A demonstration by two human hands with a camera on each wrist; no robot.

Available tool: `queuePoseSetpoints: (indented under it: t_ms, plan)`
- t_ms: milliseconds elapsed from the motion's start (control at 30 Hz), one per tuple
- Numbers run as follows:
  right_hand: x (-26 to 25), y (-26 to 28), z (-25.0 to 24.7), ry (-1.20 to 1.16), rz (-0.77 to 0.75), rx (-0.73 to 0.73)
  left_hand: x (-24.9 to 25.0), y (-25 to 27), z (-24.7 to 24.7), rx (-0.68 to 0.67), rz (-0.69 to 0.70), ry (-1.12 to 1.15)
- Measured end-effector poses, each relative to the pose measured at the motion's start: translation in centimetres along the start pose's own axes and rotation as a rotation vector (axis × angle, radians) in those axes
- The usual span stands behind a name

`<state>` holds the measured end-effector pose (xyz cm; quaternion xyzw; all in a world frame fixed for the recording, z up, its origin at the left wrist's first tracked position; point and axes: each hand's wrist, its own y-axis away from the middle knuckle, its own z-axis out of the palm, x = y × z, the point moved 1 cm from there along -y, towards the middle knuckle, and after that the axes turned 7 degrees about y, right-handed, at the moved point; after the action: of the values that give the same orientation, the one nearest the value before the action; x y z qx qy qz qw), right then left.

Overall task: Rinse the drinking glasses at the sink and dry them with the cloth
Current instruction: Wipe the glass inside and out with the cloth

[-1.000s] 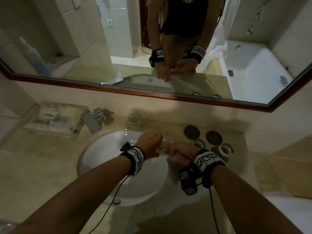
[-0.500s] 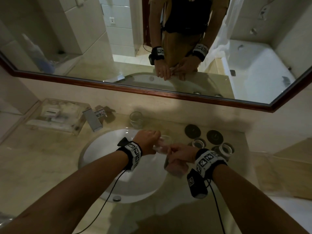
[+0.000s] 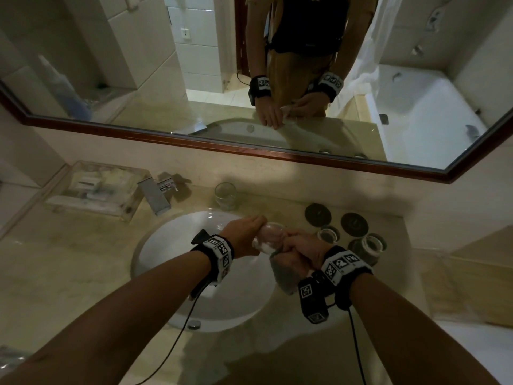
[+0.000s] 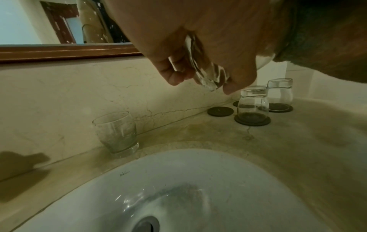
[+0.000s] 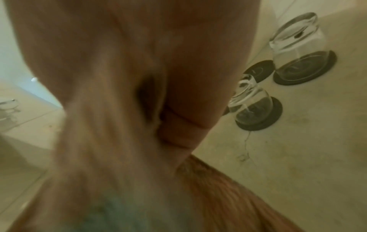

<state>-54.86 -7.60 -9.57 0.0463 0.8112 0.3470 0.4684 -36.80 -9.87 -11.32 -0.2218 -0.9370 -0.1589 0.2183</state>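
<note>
My left hand (image 3: pixel 244 237) grips a clear drinking glass (image 3: pixel 268 238) lying sideways above the right rim of the white sink (image 3: pixel 172 245). In the left wrist view its fingers (image 4: pixel 170 73) curl round the glass (image 4: pixel 202 70). My right hand (image 3: pixel 302 248) meets the glass's open end and clutches a grey-brown cloth (image 3: pixel 286 273), which hangs below the knuckles. The right wrist view is blurred, filled by the palm, with the cloth (image 5: pixel 228 196) below. Another glass (image 3: pixel 225 195) stands upright behind the basin. Two glasses (image 3: pixel 329 234) (image 3: pixel 372 245) stand upside down on dark coasters to the right.
A square chrome faucet (image 3: pixel 155 197) juts over the basin at the back left, beside a clear tray of toiletries (image 3: pixel 94 190). Two bare dark coasters (image 3: pixel 317 213) (image 3: pixel 355 224) lie near the wall. A framed mirror (image 3: pixel 277 151) runs above the marble counter.
Both hands stay over the sink's right rim. The right hand's fingers, stretched toward the glass rim half a second ago, now curl in against the glass with the cloth.
</note>
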Motion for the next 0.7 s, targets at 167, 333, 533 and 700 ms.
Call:
queuePoseSetpoints:
  t_ms: [167, 333, 533, 700]
  plan:
    - [-0.5, 0.3, 0.9, 0.565, -0.268, -0.111, -0.9, 0.0, -0.1, -0.098, -0.013, 0.016]
    - [-0.9, 0.3, 0.6, 1.432, -0.455, 0.076, -1.3, -0.1, -0.3, -0.110, -0.017, 0.013]
    - [-0.9, 0.6, 0.8, 0.999, -0.336, -0.038, -1.4, -0.2, -1.4, -0.070, -0.016, -0.054]
    - [-1.0, 1.0, 0.8, 0.421, -0.211, -0.260, -1.2, 0.1, -1.1, -0.024, -0.005, -0.022]
